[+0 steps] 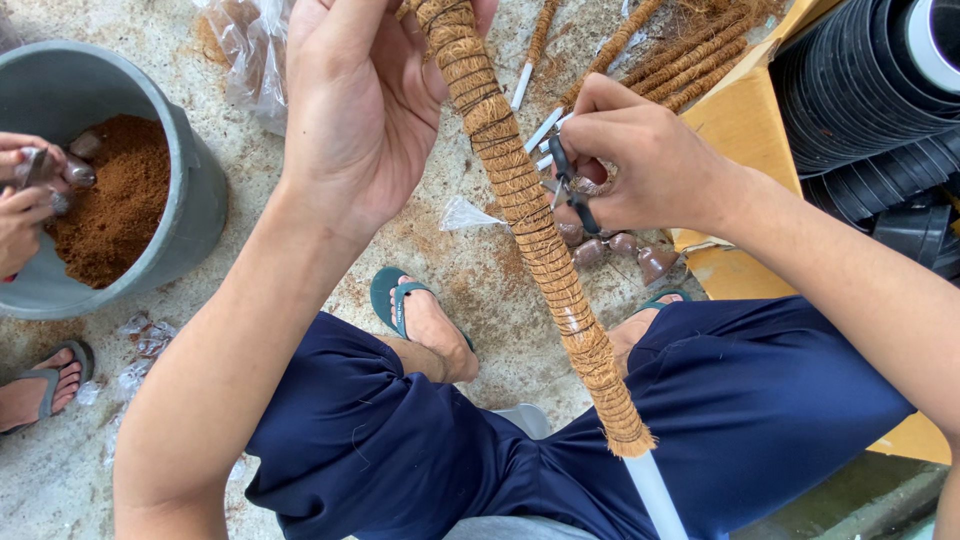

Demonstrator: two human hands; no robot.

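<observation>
Clutter rings my knees on the concrete floor [480,270]: a grey bucket [195,190] of brown coir dust at my left, where another person's hand [25,215] works; finished coir poles [690,60] heaped ahead; stacked black pots [860,80] on my right; small filled bags [610,248] near my foot. Nothing blocks the coir-wrapped pole [530,220] I work on. It runs from my left hand [360,110] at the top, slanting down and right toward my lap, its bare white pipe end [660,495] pointing at me. My left fingers curl around its upper part. My right hand [640,160], just beside the pole, has its fingers pinched on small black scissors [572,190].
</observation>
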